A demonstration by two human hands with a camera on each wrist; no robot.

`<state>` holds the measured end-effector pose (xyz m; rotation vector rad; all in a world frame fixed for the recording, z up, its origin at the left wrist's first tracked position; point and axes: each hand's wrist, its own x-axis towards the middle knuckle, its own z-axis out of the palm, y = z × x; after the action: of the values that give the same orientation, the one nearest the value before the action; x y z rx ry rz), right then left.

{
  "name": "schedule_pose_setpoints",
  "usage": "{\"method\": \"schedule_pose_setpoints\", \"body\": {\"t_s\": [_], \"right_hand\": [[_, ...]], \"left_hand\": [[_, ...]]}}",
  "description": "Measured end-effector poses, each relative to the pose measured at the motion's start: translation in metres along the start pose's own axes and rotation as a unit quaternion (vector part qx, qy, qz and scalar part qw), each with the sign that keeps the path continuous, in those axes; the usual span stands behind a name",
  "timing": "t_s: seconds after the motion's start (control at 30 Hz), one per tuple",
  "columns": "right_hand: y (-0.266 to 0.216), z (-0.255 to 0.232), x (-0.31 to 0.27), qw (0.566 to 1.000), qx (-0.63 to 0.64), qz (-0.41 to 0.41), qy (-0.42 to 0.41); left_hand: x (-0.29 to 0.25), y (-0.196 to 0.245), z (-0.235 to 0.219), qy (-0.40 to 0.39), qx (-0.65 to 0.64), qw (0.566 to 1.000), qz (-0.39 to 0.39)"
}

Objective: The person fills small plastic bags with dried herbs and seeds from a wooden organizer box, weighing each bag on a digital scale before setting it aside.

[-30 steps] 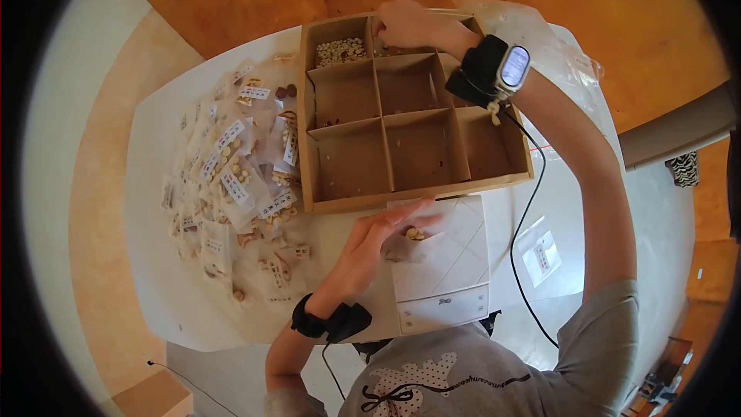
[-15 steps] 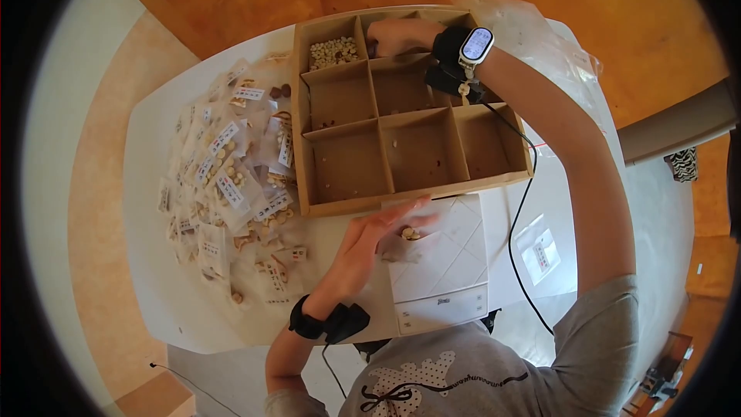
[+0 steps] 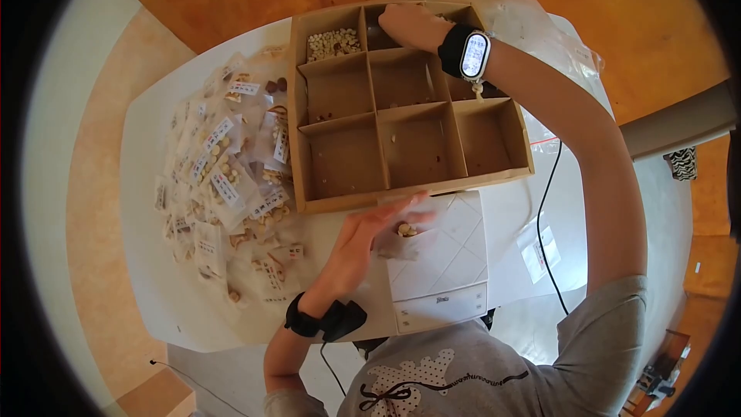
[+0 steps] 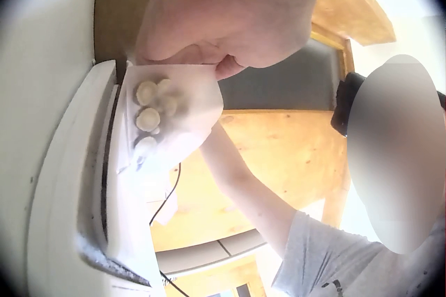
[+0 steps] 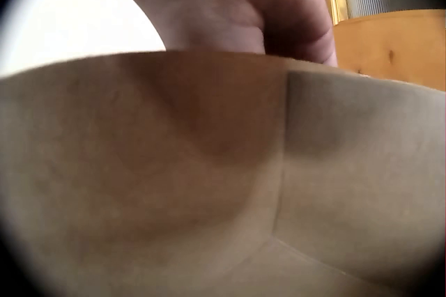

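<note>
My left hand (image 3: 356, 245) pinches the top edge of a small translucent bag (image 4: 194, 98) holding several pale round slices. It holds the bag over a white kitchen scale (image 3: 440, 262), seen edge-on in the left wrist view. Beyond the scale stands a cardboard box (image 3: 409, 191) split by dividers into compartments. My right hand (image 3: 414, 25) reaches into the back-row middle compartment. The right wrist view shows the back of that hand behind a cardboard divider (image 5: 139, 130), its fingertips hidden, and I cannot tell whether they hold anything.
Many filled, labelled bags (image 3: 224, 154) lie heaped left of the box. Pale kernels (image 3: 333, 44) fill part of its back-left compartment. A single labelled bag (image 3: 538, 249) lies right of the scale, crossed by a black cable (image 3: 543, 216). Clear plastic (image 3: 540, 31) sits behind on the right.
My right hand first dipped deeper into the back-row middle compartment, then rose and shifted slightly right, its wrist turning. My left hand keeps holding the bag over the scale.
</note>
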<state>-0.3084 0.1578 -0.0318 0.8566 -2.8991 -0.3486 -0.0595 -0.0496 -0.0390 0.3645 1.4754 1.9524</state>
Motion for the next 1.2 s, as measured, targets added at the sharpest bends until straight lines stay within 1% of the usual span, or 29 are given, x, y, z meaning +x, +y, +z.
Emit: {"method": "schedule_pose_setpoints", "body": {"t_s": [0.1, 0.2, 0.3, 0.4, 0.5, 0.6, 0.7, 0.8, 0.9, 1.0, 1.03, 1.1, 1.17, 1.2], "right_hand": [[0.001, 0.011, 0.005, 0.999, 0.038, 0.013, 0.022], [0.000, 0.006, 0.008, 0.996, 0.087, 0.026, -0.021], [-0.004, 0.002, 0.008, 0.992, 0.101, 0.054, -0.045], [-0.008, -0.015, 0.004, 0.981, 0.139, 0.082, -0.108], [-0.003, -0.008, 0.015, 0.976, 0.141, 0.065, -0.153], [0.003, 0.018, 0.022, 0.961, 0.261, 0.030, -0.089], [-0.002, -0.007, 0.009, 0.935, 0.315, 0.019, -0.165], [0.003, -0.018, 0.009, 0.938, 0.273, -0.001, -0.215], [0.012, -0.030, 0.013, 0.936, 0.260, 0.016, -0.237], [0.004, -0.031, 0.017, 0.946, 0.162, 0.103, -0.260], [0.001, -0.034, 0.015, 0.948, 0.158, 0.098, -0.260], [-0.005, -0.040, 0.011, 0.950, 0.149, 0.086, -0.260], [0.001, -0.039, 0.011, 0.921, 0.241, 0.067, -0.299], [0.002, -0.037, 0.014, 0.919, 0.251, 0.066, -0.298]], "left_hand": [[0.000, 0.005, -0.001, 0.022, -0.026, 0.998, -0.043], [0.001, 0.000, -0.003, 0.021, -0.016, 1.000, -0.005], [0.000, 0.004, -0.002, 0.024, -0.022, 0.999, -0.026], [0.000, 0.004, -0.002, 0.025, -0.012, 0.999, -0.038], [0.000, 0.003, -0.002, 0.032, -0.019, 0.999, -0.033], [0.000, 0.002, -0.002, 0.032, -0.023, 0.999, -0.022], [0.000, 0.003, -0.002, 0.028, -0.015, 0.999, -0.036], [0.000, 0.005, -0.002, 0.025, -0.021, 0.998, -0.055], [0.001, 0.005, 0.000, 0.033, -0.032, 0.998, -0.042], [0.001, 0.001, -0.002, 0.031, -0.011, 0.999, -0.027], [0.001, -0.001, -0.002, 0.030, -0.005, 0.999, -0.019], [0.002, -0.003, -0.002, 0.024, 0.000, 1.000, 0.000], [0.002, -0.004, -0.003, 0.014, -0.001, 1.000, 0.001], [0.002, -0.004, -0.004, 0.010, -0.003, 1.000, 0.000]]}}
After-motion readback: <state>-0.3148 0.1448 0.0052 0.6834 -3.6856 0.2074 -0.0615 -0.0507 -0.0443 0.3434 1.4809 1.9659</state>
